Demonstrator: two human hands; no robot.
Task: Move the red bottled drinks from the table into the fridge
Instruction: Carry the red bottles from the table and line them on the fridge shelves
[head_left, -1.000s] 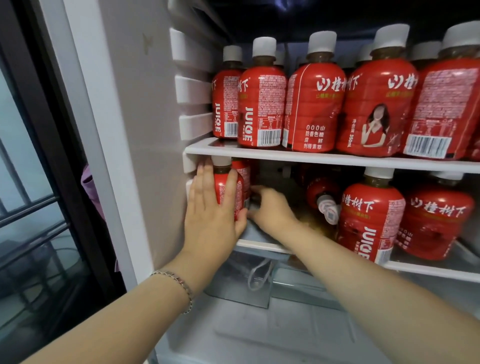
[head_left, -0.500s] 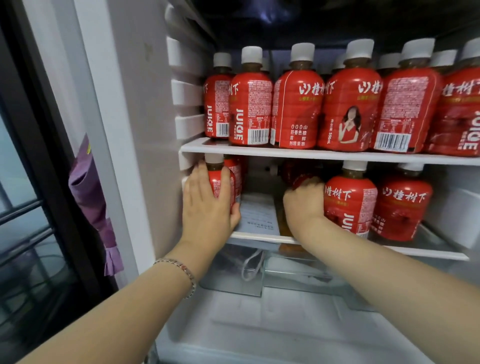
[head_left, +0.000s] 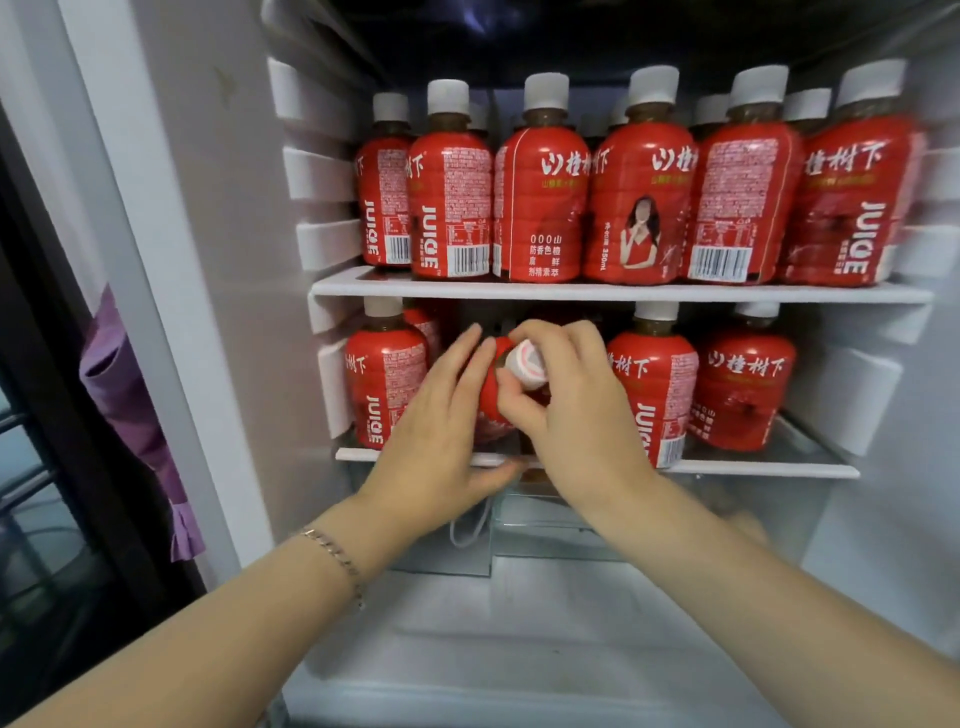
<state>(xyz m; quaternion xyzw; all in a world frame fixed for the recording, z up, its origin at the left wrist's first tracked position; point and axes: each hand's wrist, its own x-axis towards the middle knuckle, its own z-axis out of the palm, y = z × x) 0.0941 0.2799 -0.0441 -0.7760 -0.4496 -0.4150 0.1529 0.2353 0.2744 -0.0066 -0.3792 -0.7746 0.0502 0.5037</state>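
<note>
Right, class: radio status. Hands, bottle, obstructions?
Right hand grips tilted bottle at cap; left hand flat against it. Bottle at lower shelf. Upright bottles close both sides.

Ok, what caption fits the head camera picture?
The right hand grips a tilted red juice bottle by its top at the fridge's lower shelf; the left hand touches its side.

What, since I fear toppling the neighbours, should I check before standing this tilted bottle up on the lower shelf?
1. Right hand grips the tilted bottle near its cap: ok.
2. Left hand steadies its side with straight fingers: ok.
3. Bottle upright: not ok, the cap leans toward the camera.
4. Gap between left neighbour and right neighbour wide enough: cannot tell, hands hide it.
5. Headroom under upper shelf: ok, neighbours stand beneath it.
</note>
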